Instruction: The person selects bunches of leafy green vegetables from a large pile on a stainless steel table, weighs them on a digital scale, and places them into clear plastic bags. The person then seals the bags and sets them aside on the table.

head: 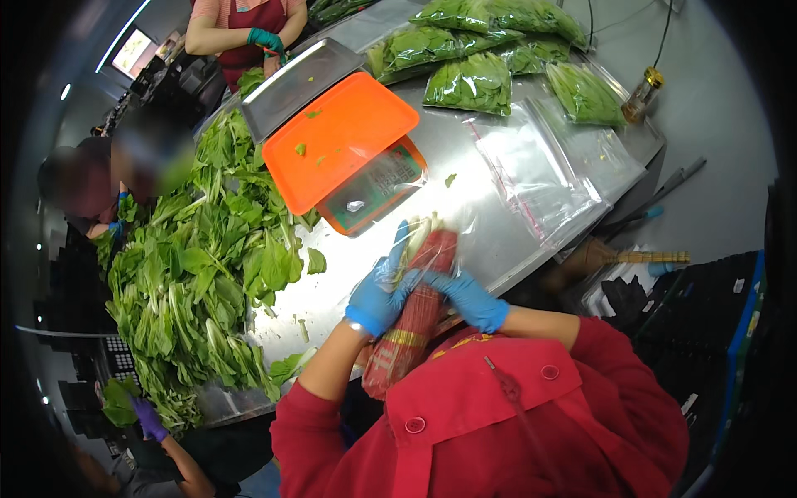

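Observation:
In front of my chest, a long red bundle (416, 311) with a yellow band and pale lettering lies slantwise. Pale vegetable stems (420, 231) show at its far end, under clear plastic film (462, 239). My left hand (381, 292), in a blue glove, grips it from the left, index finger stretched along the stems and thumb across the red surface. From the right, my right hand (470, 300), also blue-gloved, holds the bundle with its fingertips near my left thumb. What the bundle is made of cannot be told.
Loose leafy greens (205, 267) cover the metal table (448, 193) at left. An orange tray (342, 140) sits on a scale (377, 187), beside a metal tray (302, 87). Bagged greens (470, 84) and flat plastic bags (529, 168) lie right. Co-workers' gloved hands (266, 40) are nearby.

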{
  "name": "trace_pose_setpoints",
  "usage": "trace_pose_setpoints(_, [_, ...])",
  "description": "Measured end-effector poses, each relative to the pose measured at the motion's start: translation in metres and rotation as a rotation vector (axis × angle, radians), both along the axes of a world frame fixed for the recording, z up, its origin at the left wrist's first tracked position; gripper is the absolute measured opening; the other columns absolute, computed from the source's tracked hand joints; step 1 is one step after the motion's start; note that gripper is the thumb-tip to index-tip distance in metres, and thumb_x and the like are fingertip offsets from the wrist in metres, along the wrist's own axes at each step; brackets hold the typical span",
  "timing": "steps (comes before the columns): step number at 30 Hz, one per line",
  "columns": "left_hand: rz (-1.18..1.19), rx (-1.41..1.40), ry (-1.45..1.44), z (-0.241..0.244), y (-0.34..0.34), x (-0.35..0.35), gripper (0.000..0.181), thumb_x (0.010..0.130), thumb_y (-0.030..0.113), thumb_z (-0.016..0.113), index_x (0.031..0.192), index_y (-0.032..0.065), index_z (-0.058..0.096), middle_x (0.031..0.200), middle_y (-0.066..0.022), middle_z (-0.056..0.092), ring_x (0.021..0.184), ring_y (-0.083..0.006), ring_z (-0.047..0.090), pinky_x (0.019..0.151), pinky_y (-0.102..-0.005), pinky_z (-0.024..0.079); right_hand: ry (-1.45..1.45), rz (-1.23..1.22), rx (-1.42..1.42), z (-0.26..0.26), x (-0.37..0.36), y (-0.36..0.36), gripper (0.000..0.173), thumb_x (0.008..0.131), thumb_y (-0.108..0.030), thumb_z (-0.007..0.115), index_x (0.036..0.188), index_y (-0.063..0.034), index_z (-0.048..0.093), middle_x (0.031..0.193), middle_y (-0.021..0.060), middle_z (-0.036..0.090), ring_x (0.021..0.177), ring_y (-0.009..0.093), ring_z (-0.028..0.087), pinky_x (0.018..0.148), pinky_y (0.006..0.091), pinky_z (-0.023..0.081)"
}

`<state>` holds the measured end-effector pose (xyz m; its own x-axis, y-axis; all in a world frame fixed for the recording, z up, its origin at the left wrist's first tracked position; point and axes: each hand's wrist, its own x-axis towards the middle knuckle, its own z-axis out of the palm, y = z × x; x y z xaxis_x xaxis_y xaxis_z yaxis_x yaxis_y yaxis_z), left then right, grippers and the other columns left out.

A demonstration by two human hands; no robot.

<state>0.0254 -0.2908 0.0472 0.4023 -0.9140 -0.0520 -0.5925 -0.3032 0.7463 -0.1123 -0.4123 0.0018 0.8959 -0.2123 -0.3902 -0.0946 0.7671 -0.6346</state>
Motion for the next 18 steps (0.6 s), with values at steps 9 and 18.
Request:
trace_pose_setpoints(9, [0.070,0.288,-0.166,0.003,-0.002,-0.002,0.070,0.091,0.034,0.053,0.150,0.0272,0.015,0.103,-0.0255,0.058,0.092,-0.0432,0.059,0.079,-0.0461,0.049,0.131,0.276,-0.277,-0.042,-0.020,0.034,0.037,0.097,-0.031,0.051,0.123,-0.0044,0.052,0.109,0.0090,0.062,0.094,0.019,0.060,0.077,0.0378,0.053])
trace_pose_setpoints(18, [0.201,-0.147,-0.291,0.017,0.010,-0.010,0.057,0.087,0.021,0.055,0.140,0.0077,0.037,0.107,-0.0227,0.061,0.094,-0.0392,0.059,0.075,-0.0439,0.050,-0.414,1.008,-1.458,-0.014,-0.006,0.030,0.023,0.093,-0.021,0.045,0.101,-0.0014,0.055,0.088,0.0237,0.061,0.076,0.042,0.061,0.067,0.0480,0.049])
